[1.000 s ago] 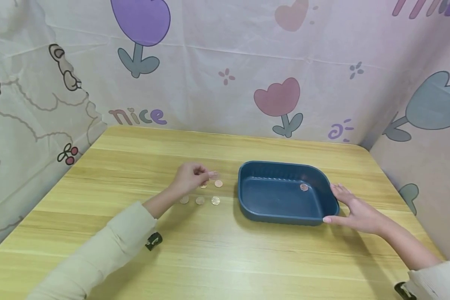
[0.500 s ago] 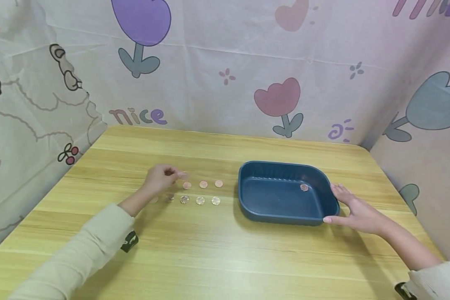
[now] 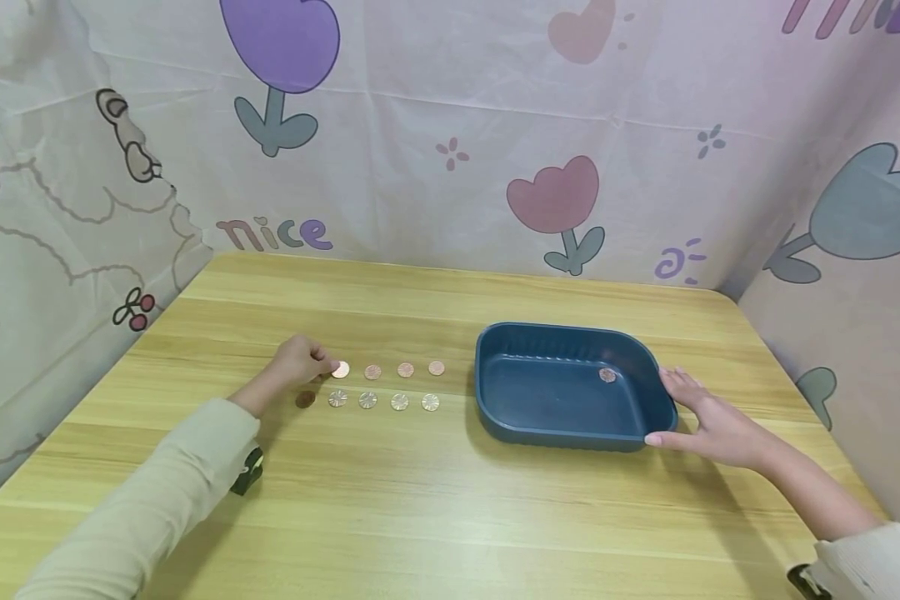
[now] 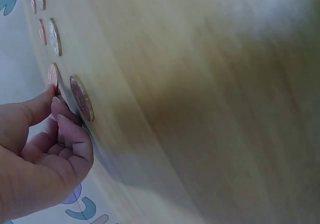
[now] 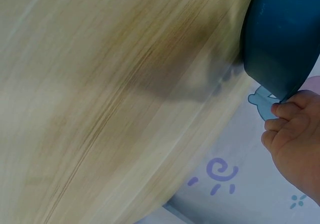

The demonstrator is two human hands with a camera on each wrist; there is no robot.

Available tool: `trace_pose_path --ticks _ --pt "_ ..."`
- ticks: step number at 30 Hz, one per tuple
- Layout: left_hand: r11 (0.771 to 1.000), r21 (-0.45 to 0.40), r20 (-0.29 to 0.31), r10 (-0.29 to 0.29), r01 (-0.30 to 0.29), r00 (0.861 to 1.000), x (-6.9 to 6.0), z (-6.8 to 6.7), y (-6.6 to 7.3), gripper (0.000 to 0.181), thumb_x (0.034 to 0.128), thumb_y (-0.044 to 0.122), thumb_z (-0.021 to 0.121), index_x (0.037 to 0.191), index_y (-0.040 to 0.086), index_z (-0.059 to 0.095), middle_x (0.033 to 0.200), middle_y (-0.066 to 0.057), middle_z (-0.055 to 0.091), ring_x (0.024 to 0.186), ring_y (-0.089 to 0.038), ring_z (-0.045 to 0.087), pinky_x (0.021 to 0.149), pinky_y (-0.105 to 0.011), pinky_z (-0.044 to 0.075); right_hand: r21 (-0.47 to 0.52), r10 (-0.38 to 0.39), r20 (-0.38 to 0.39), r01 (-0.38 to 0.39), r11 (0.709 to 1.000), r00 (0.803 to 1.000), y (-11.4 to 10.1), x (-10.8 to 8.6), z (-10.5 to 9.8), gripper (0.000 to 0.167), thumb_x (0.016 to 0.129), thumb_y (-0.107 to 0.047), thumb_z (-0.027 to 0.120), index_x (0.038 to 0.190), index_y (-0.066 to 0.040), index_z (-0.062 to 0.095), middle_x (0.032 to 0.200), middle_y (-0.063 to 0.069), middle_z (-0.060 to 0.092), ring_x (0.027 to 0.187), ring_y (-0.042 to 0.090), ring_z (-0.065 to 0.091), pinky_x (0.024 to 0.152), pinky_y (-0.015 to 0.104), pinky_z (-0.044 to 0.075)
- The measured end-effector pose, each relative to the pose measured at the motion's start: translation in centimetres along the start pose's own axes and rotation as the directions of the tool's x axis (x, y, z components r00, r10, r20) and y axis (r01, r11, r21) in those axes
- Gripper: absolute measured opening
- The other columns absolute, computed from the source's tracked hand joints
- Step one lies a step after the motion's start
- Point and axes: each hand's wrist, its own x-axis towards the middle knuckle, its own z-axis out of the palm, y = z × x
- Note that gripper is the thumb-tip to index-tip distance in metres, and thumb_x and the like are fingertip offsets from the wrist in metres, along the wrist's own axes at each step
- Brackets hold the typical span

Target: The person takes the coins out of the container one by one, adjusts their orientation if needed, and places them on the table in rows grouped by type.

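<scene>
With curled fingers low over the tabletop, my left hand [image 3: 300, 360] pinches at the edge of a bright copper coin [image 3: 341, 369] between thumb and forefinger. That coin is the leftmost of the back row. Close in front lies a darker coin [image 3: 305, 400], seen larger beside the fingers in the left wrist view [image 4: 81, 98]. Several more coins [image 3: 368, 401] lie flat in two rows. My right hand [image 3: 720, 425] holds the right front corner of a dark blue plastic basin [image 3: 562, 442], thumb at the front rim, fingers along the right side. One coin [image 3: 607, 375] lies inside.
The wooden table [image 3: 435, 517] reaches back to a printed cloth curtain [image 3: 420, 183], which also hangs along both sides. The basin stands right of the coin rows, its walls higher than the coins.
My left hand has moved left and come down from above the coins' right end to the back row's left end. More coins show behind it. My right hand and the basin stay put.
</scene>
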Motion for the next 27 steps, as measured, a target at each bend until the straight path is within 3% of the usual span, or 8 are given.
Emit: trace_pose_path --ticks 7,11,16,20,22,27 --pt "1.000 0.023 0.002 0.018 -0.018 1.000 0.2 0.0 -0.1 0.043 0.0880 0.012 0.061 0.050 0.013 0.041 0.049 0.005 0.044 0.046 -0.007 0.033 0.050 -0.021 0.032 0.005 0.001 0.001 -0.001 1.000 1.000 0.0 0.0 0.0 0.100 0.077 -0.038 0.072 0.145 0.007 0.013 0.148 0.035 0.011 0.137 0.051 0.004 0.100 0.071 0.015" --pt "0.999 0.023 -0.016 0.036 -0.035 0.999 0.4 0.1 -0.4 0.045 0.0867 0.013 0.063 0.048 0.014 0.039 0.045 0.006 0.039 0.043 -0.006 0.032 0.046 -0.019 0.029 -0.001 0.007 0.003 -0.007 1.000 1.000 0.0 0.0 0.1 0.100 0.077 -0.038 0.072 0.145 0.006 0.013 0.148 0.035 0.012 0.137 0.051 0.005 0.100 0.070 0.015" --pt "0.998 0.060 -0.041 0.023 -0.020 0.999 0.2 0.2 -0.2 0.031 0.0859 0.008 0.062 0.057 0.006 0.052 0.059 -0.003 0.055 0.051 -0.009 0.043 0.052 -0.019 0.040 -0.017 0.005 0.001 -0.005 1.000 1.000 0.0 0.1 0.1 0.099 0.077 -0.037 0.072 0.145 0.007 0.014 0.147 0.035 0.013 0.137 0.051 0.007 0.100 0.070 0.016" --pt "0.998 0.063 -0.062 0.012 -0.008 0.998 0.1 0.2 0.6 0.028 0.0869 0.006 0.059 0.060 0.004 0.050 0.057 -0.002 0.051 0.051 -0.009 0.041 0.050 -0.020 0.037 -0.019 0.002 0.002 -0.002 1.000 1.000 0.0 0.1 0.0 0.100 0.077 -0.036 0.073 0.145 0.006 0.013 0.147 0.036 0.013 0.137 0.051 0.006 0.099 0.071 0.016" --pt "0.998 0.063 -0.081 0.028 -0.023 0.996 0.2 0.2 1.0 0.028 0.0880 0.008 0.059 0.061 0.004 0.050 0.056 0.000 0.049 0.050 -0.008 0.039 0.048 -0.019 0.034 -0.018 0.005 0.003 -0.005 1.000 1.000 -0.1 0.1 0.0 0.100 0.077 -0.036 0.073 0.145 0.006 0.013 0.147 0.035 0.013 0.137 0.051 0.006 0.099 0.071 0.016" --pt "0.995 0.047 -0.139 0.093 -0.087 0.986 0.4 0.3 2.5 0.019 0.0891 0.010 0.059 0.078 -0.005 0.059 0.072 -0.013 0.062 0.059 -0.015 0.055 0.053 -0.020 0.042 -0.012 -0.001 0.004 0.001 1.000 1.000 0.0 0.1 0.0 0.100 0.078 -0.035 0.072 0.145 0.007 0.012 0.147 0.036 0.012 0.137 0.051 0.005 0.100 0.070 0.015"
